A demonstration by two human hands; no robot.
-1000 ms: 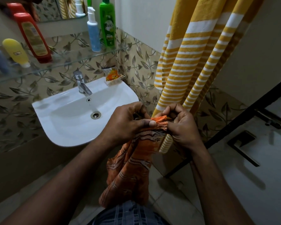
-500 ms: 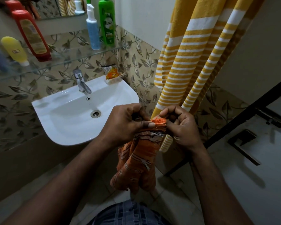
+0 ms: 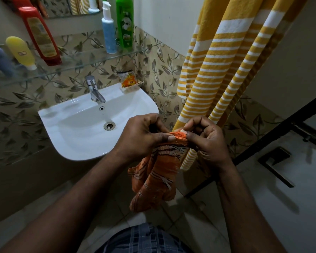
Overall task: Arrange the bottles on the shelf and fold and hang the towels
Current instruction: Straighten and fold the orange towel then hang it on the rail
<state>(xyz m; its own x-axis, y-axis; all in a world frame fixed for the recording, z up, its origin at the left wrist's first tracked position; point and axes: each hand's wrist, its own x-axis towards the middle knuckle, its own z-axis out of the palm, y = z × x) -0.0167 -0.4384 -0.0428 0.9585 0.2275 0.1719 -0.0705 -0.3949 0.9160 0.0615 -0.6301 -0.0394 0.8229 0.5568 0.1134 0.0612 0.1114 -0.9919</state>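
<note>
Both hands meet at the middle of the view, pinched on the fringed top edge of the orange towel (image 3: 159,172). The left hand (image 3: 144,136) grips it from 9 o'clock with thumb over the bunched threads; the right hand (image 3: 206,141) grips it from 3 o'clock, fingers curled tight around the same edge. The rest of the towel hangs loose toward 6 o'clock, above the tiled floor (image 3: 186,225).

The white sink (image 3: 71,128) lies at 9 to 10 o'clock of the hands, its front rim just beside the left wrist. The yellow striped towel (image 3: 226,70) hangs at 12 to 1 o'clock, its lower end touching or just behind the right hand's fingers. A dark door edge (image 3: 274,136) runs diagonally at 3 o'clock. Open room lies downward, toward 6 o'clock.

The orange towel is crumpled, orange with dark and pale stripes and frayed threads at its edge.

On the glass shelf (image 3: 84,59) at 10 to 11 o'clock stand a yellow bottle (image 3: 20,52), a red bottle (image 3: 40,37), a blue pump bottle (image 3: 109,31) and a green bottle (image 3: 125,24).
</note>
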